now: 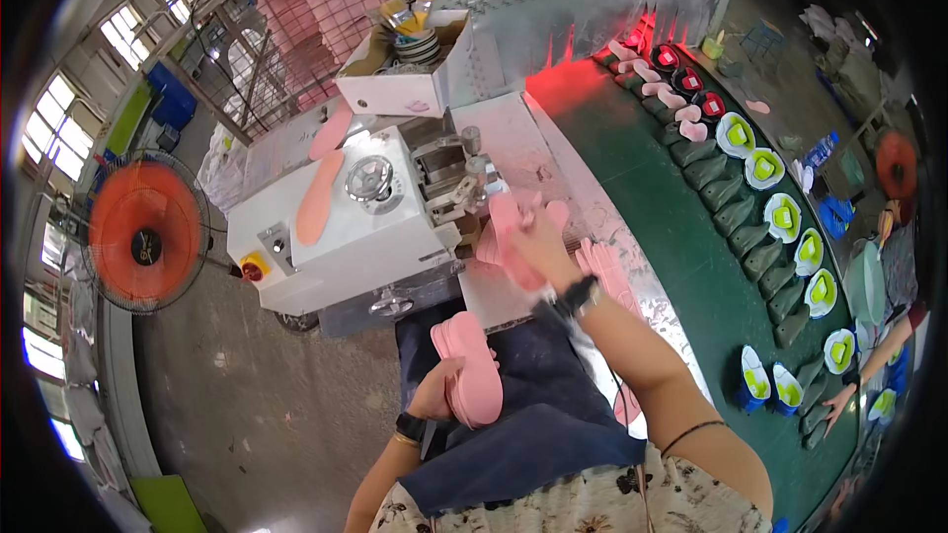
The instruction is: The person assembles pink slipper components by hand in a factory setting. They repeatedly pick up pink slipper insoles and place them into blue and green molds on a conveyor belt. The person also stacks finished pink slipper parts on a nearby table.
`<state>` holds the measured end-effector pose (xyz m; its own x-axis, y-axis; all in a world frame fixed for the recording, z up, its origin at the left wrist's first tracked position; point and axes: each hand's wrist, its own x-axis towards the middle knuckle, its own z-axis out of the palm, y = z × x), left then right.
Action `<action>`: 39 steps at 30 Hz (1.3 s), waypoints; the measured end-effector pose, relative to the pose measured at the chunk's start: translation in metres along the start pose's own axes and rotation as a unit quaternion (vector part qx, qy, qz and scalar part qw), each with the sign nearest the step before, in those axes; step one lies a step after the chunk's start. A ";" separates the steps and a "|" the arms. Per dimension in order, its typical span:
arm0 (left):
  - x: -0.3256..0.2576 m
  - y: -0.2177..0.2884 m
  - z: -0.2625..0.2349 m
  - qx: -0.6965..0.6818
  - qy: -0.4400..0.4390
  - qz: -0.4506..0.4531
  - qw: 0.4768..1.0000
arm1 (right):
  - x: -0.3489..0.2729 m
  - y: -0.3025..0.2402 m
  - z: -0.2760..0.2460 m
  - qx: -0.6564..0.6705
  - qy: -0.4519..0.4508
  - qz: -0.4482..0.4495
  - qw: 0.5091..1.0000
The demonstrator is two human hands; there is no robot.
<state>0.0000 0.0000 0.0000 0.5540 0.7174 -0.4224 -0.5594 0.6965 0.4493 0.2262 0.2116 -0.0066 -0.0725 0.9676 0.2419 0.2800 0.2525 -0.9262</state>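
My left hand (pixel 436 392) grips a stack of pink shoe soles (pixel 471 365) above my lap, over a dark blue apron (pixel 538 405). My right hand (pixel 538 237) reaches forward and holds a single pink sole (pixel 502 227) against the side of a white machine (pixel 341 222). Two more pink insoles (pixel 318 195) lie on top of that machine. Several pink soles (pixel 604 271) rest on the metal table right of my right wrist.
A green conveyor belt (pixel 652 188) carries shoe lasts and white-and-green shoes (pixel 785 217) toward a heated tunnel (pixel 592 0) glowing red. A cardboard box (pixel 400 64) sits behind the machine. An orange fan (pixel 143 237) stands at left. Another person's hand (pixel 839 400) reaches over the belt at right.
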 end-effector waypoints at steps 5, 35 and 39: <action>-0.049 0.024 -0.024 0.040 0.051 -0.069 0.996 | 0.047 0.002 0.044 -0.133 0.108 0.104 0.980; 0.002 0.010 -0.014 0.029 0.214 0.007 0.976 | 0.063 0.148 -0.279 0.042 0.466 0.283 0.837; 0.021 0.016 -0.013 0.056 0.190 -0.024 0.980 | 0.067 0.184 -0.319 0.013 0.496 0.110 0.862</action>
<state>-0.0050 0.0267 -0.0119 0.2965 0.6513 -0.6985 -0.4550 0.7394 0.4962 0.5777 0.3222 -0.0684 0.8361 0.5197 0.1757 0.1595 0.0762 -0.9843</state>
